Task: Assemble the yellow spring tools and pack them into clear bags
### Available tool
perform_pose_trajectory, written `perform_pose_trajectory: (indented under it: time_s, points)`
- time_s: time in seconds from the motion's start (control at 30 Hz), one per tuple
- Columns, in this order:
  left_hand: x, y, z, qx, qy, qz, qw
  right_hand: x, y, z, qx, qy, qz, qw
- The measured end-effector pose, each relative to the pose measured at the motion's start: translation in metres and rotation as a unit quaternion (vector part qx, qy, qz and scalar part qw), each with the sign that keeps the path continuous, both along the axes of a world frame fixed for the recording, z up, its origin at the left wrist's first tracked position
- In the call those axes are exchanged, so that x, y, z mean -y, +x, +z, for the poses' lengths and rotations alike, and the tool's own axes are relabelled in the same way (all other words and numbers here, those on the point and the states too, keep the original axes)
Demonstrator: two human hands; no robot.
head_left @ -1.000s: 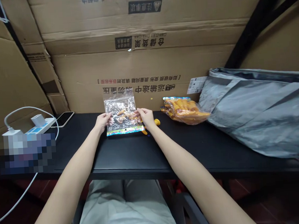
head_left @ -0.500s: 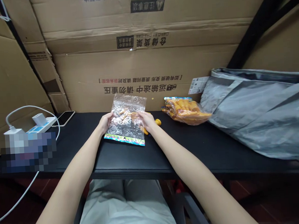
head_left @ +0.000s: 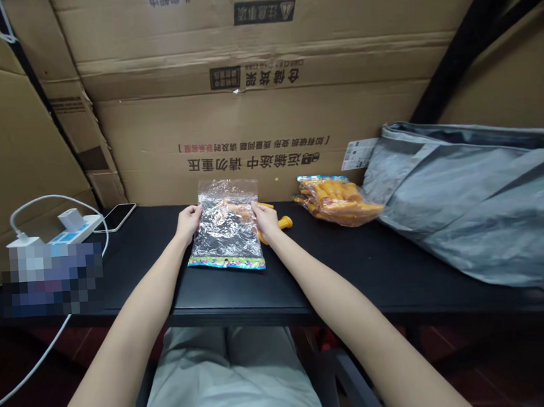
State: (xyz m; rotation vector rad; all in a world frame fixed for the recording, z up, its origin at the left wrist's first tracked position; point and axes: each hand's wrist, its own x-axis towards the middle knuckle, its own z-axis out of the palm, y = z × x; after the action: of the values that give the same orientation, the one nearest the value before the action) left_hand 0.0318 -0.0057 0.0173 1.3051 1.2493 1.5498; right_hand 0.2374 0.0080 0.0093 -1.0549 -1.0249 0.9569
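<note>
A clear plastic bag [head_left: 226, 240] with a colourful printed strip along its near edge is stretched between my two hands above the black table. My left hand [head_left: 190, 224] pinches the bag's left side, and my right hand [head_left: 265, 220] grips its right side. Behind the bag, and partly showing through it, lie several orange-yellow plastic pieces; one piece with a flared end [head_left: 285, 222] sticks out just right of my right hand. What kind of pieces they are I cannot tell.
Filled bags of orange pieces [head_left: 339, 202] lie at the back right, beside a big grey fabric bag [head_left: 466, 210]. On the left are a phone [head_left: 116, 217], a power strip [head_left: 77, 227] and a white cable [head_left: 54, 194]. Cardboard [head_left: 257, 118] stands behind the black table [head_left: 241, 294].
The plastic bag has been pulled flatter and straighter between my hands, its tilt now less. Both hands keep their hold and have shifted only slightly.
</note>
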Motion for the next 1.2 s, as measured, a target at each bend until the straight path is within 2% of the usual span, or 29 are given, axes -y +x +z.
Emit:
perform_pose_trajectory:
  time_s: [0.13, 0.23, 0.37, 0.53, 0.7, 0.93, 1.0, 1.1, 1.13, 1.2]
  points:
    - [0.002, 0.002, 0.001, -0.028, 0.018, 0.012, 0.999, 0.002, 0.003, 0.001, 0.101, 0.055, -0.062, 0.991]
    - [0.003, 0.003, 0.003, -0.043, 0.028, 0.028, 0.998, 0.002, 0.006, 0.004, 0.144, 0.077, -0.067, 0.984]
    - [0.006, 0.002, 0.006, -0.036, 0.036, 0.035, 0.998, 0.002, 0.008, 0.007, 0.13, 0.094, -0.042, 0.986]
    - [0.007, 0.001, 0.008, -0.023, 0.046, 0.048, 0.998, 0.005, 0.007, 0.008, 0.081, 0.063, 0.012, 0.995]
    - [0.003, -0.004, 0.003, -0.037, 0.056, 0.064, 0.996, 0.009, 0.003, 0.007, 0.097, 0.029, 0.082, 0.991]
    - [-0.001, -0.009, -0.001, -0.063, 0.043, 0.098, 0.992, 0.009, 0.002, 0.006, 0.131, 0.075, 0.024, 0.988]
    - [0.0, -0.009, 0.0, -0.096, 0.059, 0.138, 0.984, 0.01, 0.002, 0.008, 0.126, 0.077, 0.016, 0.989]
    - [0.004, -0.005, 0.004, -0.171, 0.14, 0.18, 0.959, 0.011, 0.004, 0.011, 0.1, 0.073, -0.013, 0.992]
    - [0.007, -0.001, 0.005, -0.209, 0.174, 0.168, 0.948, 0.011, 0.005, 0.012, 0.09, 0.074, -0.03, 0.993]
    - [0.015, 0.009, 0.007, -0.311, 0.238, 0.097, 0.915, 0.01, 0.008, 0.013, 0.071, 0.079, -0.071, 0.992]
